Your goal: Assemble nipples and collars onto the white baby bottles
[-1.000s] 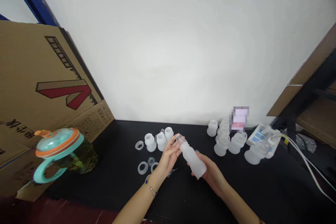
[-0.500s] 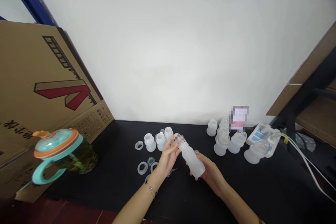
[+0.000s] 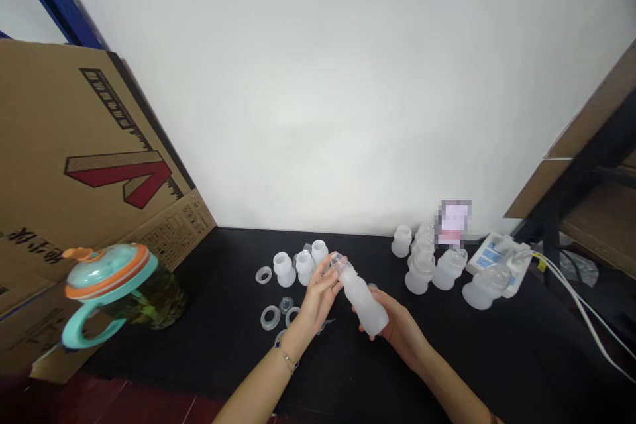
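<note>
A frosted white baby bottle (image 3: 365, 305) is held tilted above the black table, its base toward my lower right. The fingers of my left hand (image 3: 320, 295) close on the clear cap (image 3: 340, 263) at its upper end. My right hand (image 3: 392, 324) wraps round the lower body from the right. Beyond my left hand stand several open-necked bottles, among them a white bottle (image 3: 283, 269). Left of my wrist lie several clear rings, one of them a collar ring (image 3: 270, 318), and a small clear nipple (image 3: 286, 305). My left forearm partly covers these parts.
On the right stand several capped bottles (image 3: 449, 269) and an uncapped bottle (image 3: 401, 241). Behind them is a white power strip (image 3: 501, 265) with cables. A teal-lidded jug (image 3: 144, 298) and a cardboard box (image 3: 89, 146) stand on the left. A white wall (image 3: 348, 112) rises behind the table.
</note>
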A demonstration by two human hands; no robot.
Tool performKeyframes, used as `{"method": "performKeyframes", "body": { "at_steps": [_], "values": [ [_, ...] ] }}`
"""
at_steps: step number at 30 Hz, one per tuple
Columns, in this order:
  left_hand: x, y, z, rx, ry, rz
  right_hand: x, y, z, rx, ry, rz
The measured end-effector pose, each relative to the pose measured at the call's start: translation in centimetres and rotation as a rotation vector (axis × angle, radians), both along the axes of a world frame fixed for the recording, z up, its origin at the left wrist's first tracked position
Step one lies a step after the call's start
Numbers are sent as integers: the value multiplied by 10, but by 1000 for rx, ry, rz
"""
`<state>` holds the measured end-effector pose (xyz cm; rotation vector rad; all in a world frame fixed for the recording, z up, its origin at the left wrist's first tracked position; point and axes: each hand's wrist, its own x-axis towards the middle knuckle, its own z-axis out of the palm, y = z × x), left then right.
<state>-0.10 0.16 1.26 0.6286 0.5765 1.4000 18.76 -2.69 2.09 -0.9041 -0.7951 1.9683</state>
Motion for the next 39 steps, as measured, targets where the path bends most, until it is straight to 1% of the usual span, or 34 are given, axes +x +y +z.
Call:
{"method": "performKeyframes", "body": {
  "at_steps": [8,18,22,27,34,39],
  "values": [
    [-2,0,6,17,16,32,0,0,2,-1,-5,-1],
    [-1,1,-2,14,27,-16,0,-1,3,-6,-5,-12],
    [-1,0,-2,21,34,-7,0,-2,5,-1,-7,-12],
    [-1,-3,3,47,48,9,0,-1,2,-15,8,-17],
    [0,-5,5,84,139,-13,0,-3,4,-4,5,-17],
    [1,-6,4,92,218,12,1,-2,3,-14,11,-17]
  ]
}}
